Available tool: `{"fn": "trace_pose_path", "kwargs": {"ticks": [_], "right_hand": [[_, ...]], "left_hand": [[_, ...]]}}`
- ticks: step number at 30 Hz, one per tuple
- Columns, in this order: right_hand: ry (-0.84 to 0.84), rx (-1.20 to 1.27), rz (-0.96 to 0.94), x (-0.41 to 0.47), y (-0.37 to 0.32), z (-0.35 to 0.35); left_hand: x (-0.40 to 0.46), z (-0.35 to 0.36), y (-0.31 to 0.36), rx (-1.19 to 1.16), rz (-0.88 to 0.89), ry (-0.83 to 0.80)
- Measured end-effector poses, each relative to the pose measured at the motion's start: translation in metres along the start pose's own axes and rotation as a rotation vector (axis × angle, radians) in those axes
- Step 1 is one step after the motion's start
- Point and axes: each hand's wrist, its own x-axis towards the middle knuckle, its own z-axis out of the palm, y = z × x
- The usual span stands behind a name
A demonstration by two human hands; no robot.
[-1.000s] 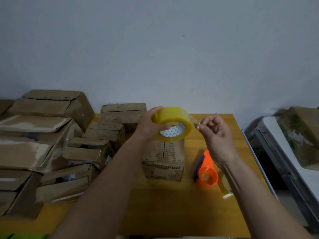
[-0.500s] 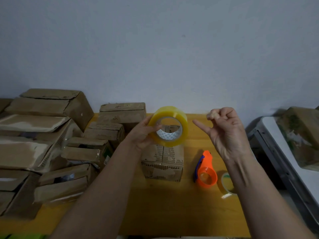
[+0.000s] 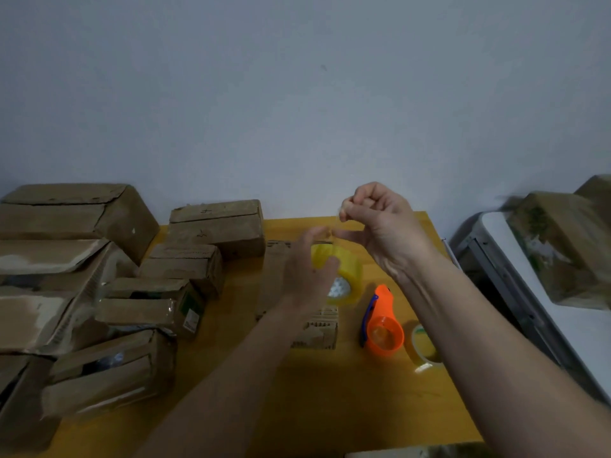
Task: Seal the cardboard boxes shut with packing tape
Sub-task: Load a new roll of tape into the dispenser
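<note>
The yellow tape roll [image 3: 344, 276] sits in my left hand [image 3: 305, 276], fingers curled round its near side, blurred, just above the small cardboard box [image 3: 317, 328] on the yellow table [image 3: 330, 391]. My right hand [image 3: 380, 226] is up and to the right of the roll, thumb and fingertips pinched together; a thin clear strip seems to run from the pinch down toward the roll, though it is too faint for me to be sure. Below my right wrist lies an orange tape dispenser [image 3: 382, 325], and just right of it a smaller tape roll [image 3: 423, 347], partly hidden by my right forearm. Left of my left arm a heap of cardboard boxes [image 3: 109, 292] crowds the table. Far right of my right arm, a wrapped box [image 3: 562, 246] rests on a white table [image 3: 529, 292].
</note>
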Motion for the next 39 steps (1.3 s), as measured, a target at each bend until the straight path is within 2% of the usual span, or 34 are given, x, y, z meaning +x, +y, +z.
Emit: {"fn": "trace_pose_path", "kwargs": {"ticks": [5, 9, 12, 14, 16, 18, 21, 25, 29, 33, 37, 39], "right_hand": [[0.063, -0.026, -0.004, -0.002, 0.0, -0.006], [0.131, -0.088, -0.036, -0.002, -0.012, -0.03], [0.21, -0.29, -0.061, -0.006, -0.023, -0.056], [0.228, -0.342, 0.035, -0.009, -0.019, -0.079], [0.241, -0.257, 0.171, -0.015, -0.002, -0.103], [0.334, -0.267, 0.269, -0.022, 0.027, -0.126], [0.429, -0.556, 0.423, -0.031, 0.097, -0.156], [0.31, -0.85, 0.617, -0.037, 0.17, -0.158], [0.237, -0.963, 0.631, -0.031, 0.2, -0.146], [0.277, -0.968, 0.504, -0.027, 0.231, -0.142], [0.331, -0.927, 0.603, -0.02, 0.23, -0.15], [0.299, -0.985, 0.446, -0.023, 0.226, -0.154]], "left_hand": [[0.005, 0.028, 0.01, 0.077, -0.068, 0.173], [0.015, 0.048, 0.013, 0.119, 0.076, 0.14], [0.026, 0.057, 0.016, 0.104, 0.135, 0.185], [0.033, 0.062, 0.017, -0.013, 0.025, 0.144], [0.04, 0.064, 0.014, -0.149, -0.094, 0.125], [0.042, 0.064, 0.012, -0.247, -0.167, 0.141], [0.039, 0.062, 0.008, -0.322, -0.258, 0.191], [0.037, 0.058, 0.007, -0.364, -0.367, 0.181], [0.04, 0.052, 0.006, -0.37, -0.417, 0.118], [0.044, 0.046, 0.004, -0.397, -0.423, 0.058], [0.051, 0.037, 0.004, -0.471, -0.411, 0.063], [0.057, 0.033, 0.006, -0.464, -0.391, 0.049]]}}
